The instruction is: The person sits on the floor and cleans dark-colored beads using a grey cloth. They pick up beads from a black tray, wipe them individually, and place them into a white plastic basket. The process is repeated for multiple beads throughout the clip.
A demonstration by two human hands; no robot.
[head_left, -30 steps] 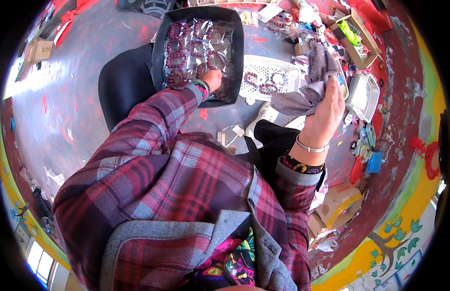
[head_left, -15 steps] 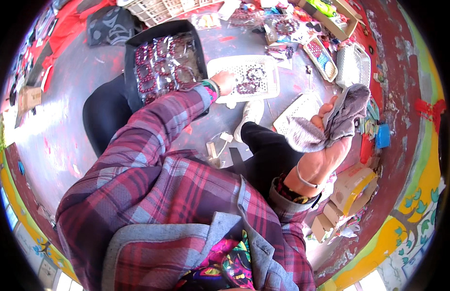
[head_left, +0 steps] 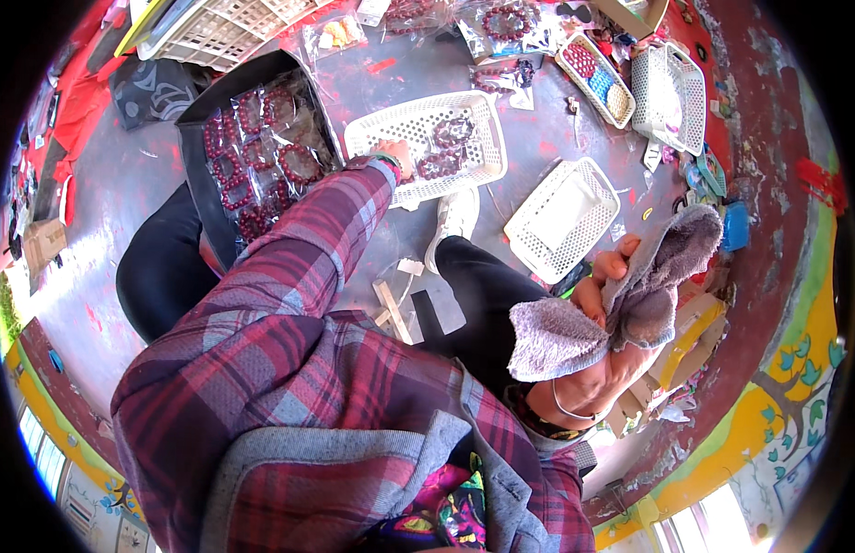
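My left hand is down inside the left end of a white perforated basket. Its fingers are small and partly hidden, so I cannot make out whether they hold anything. In that basket, beside the hand, lie bagged dark red bead bracelets. My right hand is raised at the right, its fingers closed around a grey fuzzy cloth that hangs out on both sides. A black box full of bagged red bead bracelets rests by my left leg.
A second white basket sits right of my shoe. Farther right are a divided tray of beads and another white basket. A large cream crate and a dark patterned bag lie far left. Cardboard boxes stand at right.
The view has shifted, so the baskets and box appear farther left. My right hand with the cloth has come lower and nearer, uncovering the second white basket. My left hand stays at the first basket.
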